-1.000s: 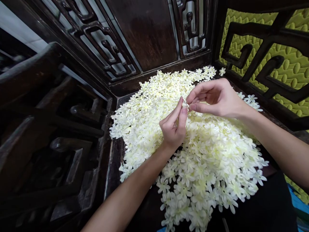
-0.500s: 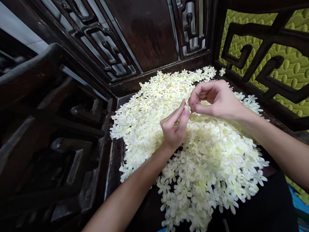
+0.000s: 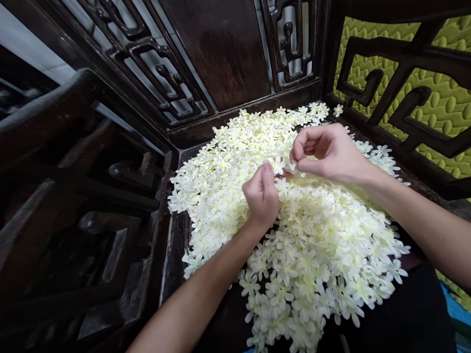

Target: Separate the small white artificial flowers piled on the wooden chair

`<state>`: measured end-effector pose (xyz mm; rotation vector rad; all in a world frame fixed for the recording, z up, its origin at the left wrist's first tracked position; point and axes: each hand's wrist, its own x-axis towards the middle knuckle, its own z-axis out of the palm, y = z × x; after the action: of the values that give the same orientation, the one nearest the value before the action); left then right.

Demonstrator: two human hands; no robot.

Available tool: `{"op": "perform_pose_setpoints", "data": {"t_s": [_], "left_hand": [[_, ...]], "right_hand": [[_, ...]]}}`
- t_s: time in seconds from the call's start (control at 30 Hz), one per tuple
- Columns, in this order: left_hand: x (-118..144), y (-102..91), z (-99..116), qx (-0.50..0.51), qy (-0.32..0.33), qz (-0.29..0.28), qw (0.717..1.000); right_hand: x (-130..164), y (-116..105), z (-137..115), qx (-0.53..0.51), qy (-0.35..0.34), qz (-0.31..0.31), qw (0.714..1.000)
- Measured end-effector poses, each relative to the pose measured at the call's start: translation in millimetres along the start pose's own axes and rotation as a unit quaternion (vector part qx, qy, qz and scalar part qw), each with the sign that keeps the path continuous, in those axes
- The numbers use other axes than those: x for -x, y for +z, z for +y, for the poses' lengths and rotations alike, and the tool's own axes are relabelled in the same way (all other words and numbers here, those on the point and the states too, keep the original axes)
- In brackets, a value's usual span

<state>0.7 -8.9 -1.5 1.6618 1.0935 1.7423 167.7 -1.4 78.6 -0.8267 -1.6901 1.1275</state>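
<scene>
Over a wide pile of pale yellow-white artificial flowers, my two hands nearly meet. My left hand is closed, with a small white flower pinched between thumb and forefinger. To its right, my right hand is also closed, thumb and forefinger pressed together and the other fingers curled. White petals show by the right fingertips, but what that hand pinches is too small and hidden to make out.
The flowers lie on a dark wooden seat. A carved wooden armrest rises at the left, and a carved backrest at the far side. At the right, yellow-green quilted fabric shows through another carved frame.
My left hand has turned and drawn slightly left, so the flower in it now faces up. My right hand has shifted a little to the right.
</scene>
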Motion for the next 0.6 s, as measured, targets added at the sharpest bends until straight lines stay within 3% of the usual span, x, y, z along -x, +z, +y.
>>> {"op": "perform_pose_setpoints", "data": {"t_s": [0.13, 0.33, 0.5, 0.6], "left_hand": [[-1.8, 3.8, 1.6, 0.075, -0.080, 0.009, 0.994], [-0.2, 3.1, 1.8, 0.044, -0.066, -0.005, 0.997], [-2.1, 5.2, 1.5, 0.107, -0.044, 0.038, 0.993], [-3.8, 5.2, 3.1, 0.113, -0.041, 0.030, 0.992]], "right_hand": [[-3.5, -4.6, 1.2, -0.006, -0.020, 0.050, 0.999], [-3.1, -4.1, 1.6, 0.028, 0.000, 0.014, 1.000], [-2.9, -2.7, 1.1, 0.073, -0.003, 0.027, 0.997], [-3.7, -2.9, 2.6, 0.097, -0.004, 0.043, 0.994]]}}
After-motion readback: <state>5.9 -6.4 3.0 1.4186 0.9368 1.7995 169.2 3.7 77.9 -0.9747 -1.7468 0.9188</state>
